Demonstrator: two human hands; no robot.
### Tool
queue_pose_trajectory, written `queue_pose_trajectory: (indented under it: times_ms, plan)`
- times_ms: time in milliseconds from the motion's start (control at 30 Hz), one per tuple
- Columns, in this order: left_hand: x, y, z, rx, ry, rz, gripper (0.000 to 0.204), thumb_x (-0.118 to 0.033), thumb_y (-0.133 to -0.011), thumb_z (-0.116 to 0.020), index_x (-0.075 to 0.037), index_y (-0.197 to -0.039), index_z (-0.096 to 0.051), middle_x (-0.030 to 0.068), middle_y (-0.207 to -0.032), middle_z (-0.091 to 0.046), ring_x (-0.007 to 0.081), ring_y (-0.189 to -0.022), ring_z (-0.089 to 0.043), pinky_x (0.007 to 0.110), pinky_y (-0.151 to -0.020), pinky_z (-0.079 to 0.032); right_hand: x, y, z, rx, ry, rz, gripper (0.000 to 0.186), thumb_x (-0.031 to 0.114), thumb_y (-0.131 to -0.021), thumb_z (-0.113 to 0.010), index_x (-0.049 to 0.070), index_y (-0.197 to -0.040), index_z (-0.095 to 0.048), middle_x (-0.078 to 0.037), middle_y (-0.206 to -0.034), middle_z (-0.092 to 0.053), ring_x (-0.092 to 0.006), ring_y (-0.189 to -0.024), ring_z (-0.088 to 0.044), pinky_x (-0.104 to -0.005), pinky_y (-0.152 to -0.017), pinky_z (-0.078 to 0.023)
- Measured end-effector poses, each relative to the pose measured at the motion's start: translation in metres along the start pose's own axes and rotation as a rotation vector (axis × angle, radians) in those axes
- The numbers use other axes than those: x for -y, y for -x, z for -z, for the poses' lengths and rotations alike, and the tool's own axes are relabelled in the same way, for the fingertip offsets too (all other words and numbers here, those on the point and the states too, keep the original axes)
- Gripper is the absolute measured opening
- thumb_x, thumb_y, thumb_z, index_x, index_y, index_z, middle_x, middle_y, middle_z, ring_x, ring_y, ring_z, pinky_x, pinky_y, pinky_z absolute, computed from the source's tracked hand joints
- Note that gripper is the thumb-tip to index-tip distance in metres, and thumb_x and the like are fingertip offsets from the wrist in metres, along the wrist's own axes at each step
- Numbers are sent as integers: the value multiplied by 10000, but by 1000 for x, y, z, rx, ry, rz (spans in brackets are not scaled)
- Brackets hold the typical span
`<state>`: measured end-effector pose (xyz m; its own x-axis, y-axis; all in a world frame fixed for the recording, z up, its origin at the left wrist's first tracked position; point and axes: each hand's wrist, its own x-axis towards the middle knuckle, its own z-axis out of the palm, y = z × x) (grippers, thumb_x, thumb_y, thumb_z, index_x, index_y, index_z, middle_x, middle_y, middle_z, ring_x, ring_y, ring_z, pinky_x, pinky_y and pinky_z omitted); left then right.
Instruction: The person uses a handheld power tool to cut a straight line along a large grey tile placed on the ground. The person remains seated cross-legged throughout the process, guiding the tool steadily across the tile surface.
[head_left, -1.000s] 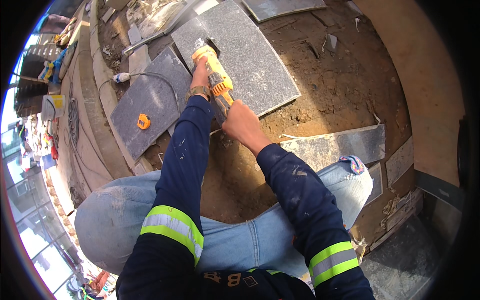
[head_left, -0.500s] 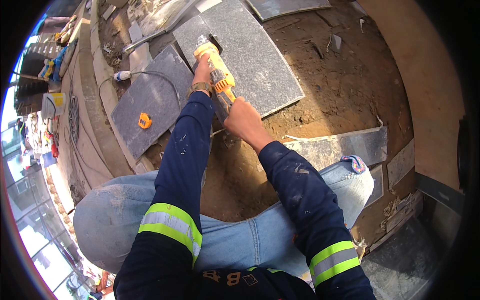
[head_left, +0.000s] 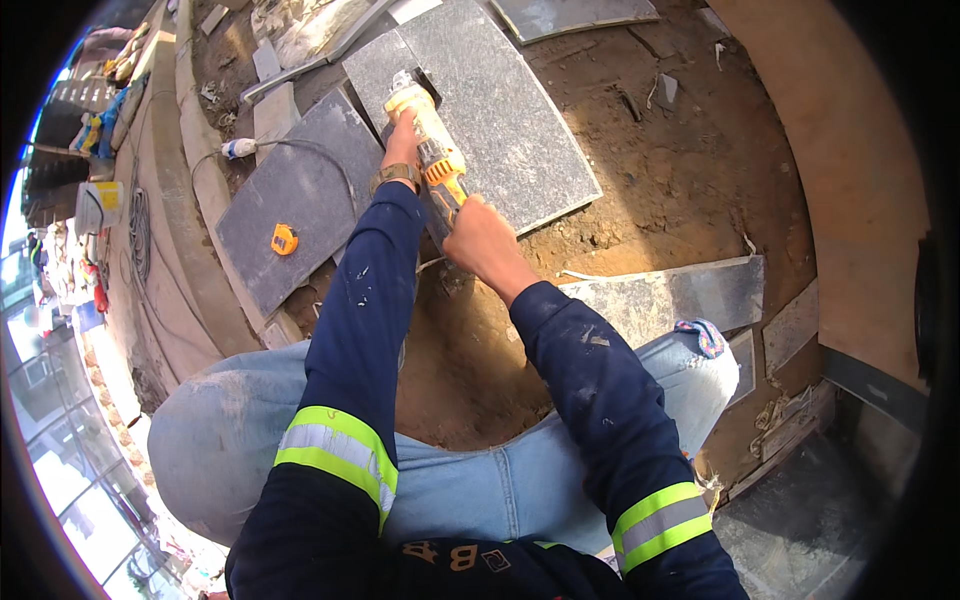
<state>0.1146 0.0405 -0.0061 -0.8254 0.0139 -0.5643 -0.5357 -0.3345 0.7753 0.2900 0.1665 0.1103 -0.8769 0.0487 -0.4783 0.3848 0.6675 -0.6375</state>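
Observation:
Both my hands grip a yellow angle grinder [head_left: 433, 140] over a large grey stone slab [head_left: 510, 110]. My left hand [head_left: 402, 148] is closed around the front part of its body, near the metal head. Around the rear handle my right hand [head_left: 482, 240] is wrapped. The grinder's head rests at or just above the slab's left part, beside a dark slot or shadow; I cannot tell whether it touches. Left of my left wrist lies another grey slab [head_left: 300, 190], carrying an orange tape measure [head_left: 285, 239] and a grey cable.
A white plug connector [head_left: 239, 148] sits on the cable at the left slab's edge. A stone offcut [head_left: 680, 295] lies on the dirt [head_left: 680, 170] beyond my right knee. To the left are a white bucket [head_left: 99, 206] and a coiled cable [head_left: 140, 235]. A curved tan wall [head_left: 850, 180] borders the right.
The whole view has shifted slightly, with most things a little further left. Both hands keep the same hold on the grinder, which stays at nearly the same spot on the slab.

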Motion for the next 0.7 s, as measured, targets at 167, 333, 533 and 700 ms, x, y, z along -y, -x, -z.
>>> queue_pose_trajectory:
  times_ms: [167, 333, 533, 700]
  plan:
    - [4, 17, -6, -16, 0, 33, 581, -456, -884, -589, 38, -1189, -604, 98, -1016, -694, 229, -839, -684, 365, -763, -539, 1, 6, 4, 14, 16, -28, 342, 105, -760, -658, -77, -1024, -540, -291, -955, -664, -431, -933, -668, -474, -812, -537]
    - [-2, 17, -7, -22, -23, 33, 585, -470, -887, -585, 33, -1184, -613, 98, -1028, -696, 227, -823, -684, 361, -755, -539, 7, 9, 9, 24, 25, -38, 352, 121, -767, -663, -89, -1026, -548, -305, -965, -662, -435, -941, -666, -475, -817, -535]
    - [1, 7, -9, -4, -26, 38, 443, -415, -912, -562, -35, -1130, -631, 83, -926, -697, 230, -751, -684, 378, -701, -559, -5, 4, 2, -15, -14, 3, 332, 118, -757, -665, -91, -993, -562, -302, -959, -661, -433, -937, -666, -464, -820, -539]
    - [-1, 7, -5, -21, -31, 46, 407, -404, -924, -556, -53, -1115, -634, 80, -888, -700, 230, -719, -686, 384, -683, -568, -2, 5, 0, -46, 2, 3, 312, 99, -737, -665, -71, -979, -565, -273, -923, -671, -416, -919, -674, -452, -810, -545]
